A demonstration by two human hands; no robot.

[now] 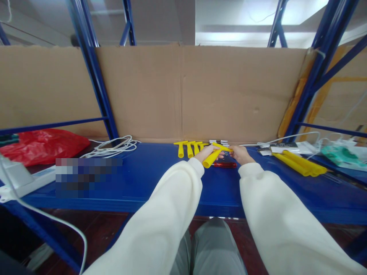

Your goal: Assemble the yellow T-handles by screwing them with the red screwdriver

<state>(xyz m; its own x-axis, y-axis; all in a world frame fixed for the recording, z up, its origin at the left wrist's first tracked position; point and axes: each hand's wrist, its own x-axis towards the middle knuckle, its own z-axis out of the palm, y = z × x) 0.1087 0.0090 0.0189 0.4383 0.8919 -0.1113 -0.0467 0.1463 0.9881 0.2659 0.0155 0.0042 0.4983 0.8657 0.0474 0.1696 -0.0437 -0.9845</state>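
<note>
My left hand (pixel 205 153) is closed around a yellow T-shaped tool (pixel 211 159), its round handle end pointing towards me. At the right end of the tool's crosspiece, the fingers of my right hand (pixel 241 154) are closed and pinch it. Just left of my left hand, several similar yellow T-shaped tools (pixel 189 149) lie in a row, handles towards me. Behind and under my hands are small black-and-white packets (pixel 218 142) and flat red pieces (pixel 226 165), partly hidden.
The blue shelf (pixel 137 179) has a cardboard panel (pixel 143 91) behind it and blue posts at both sides. Yellow tubes (pixel 299 163) lie right, near a green-and-white packet (pixel 344 156). A red bag (pixel 51 145), coiled white cable (pixel 120 147) and power strip (pixel 31 181) are left.
</note>
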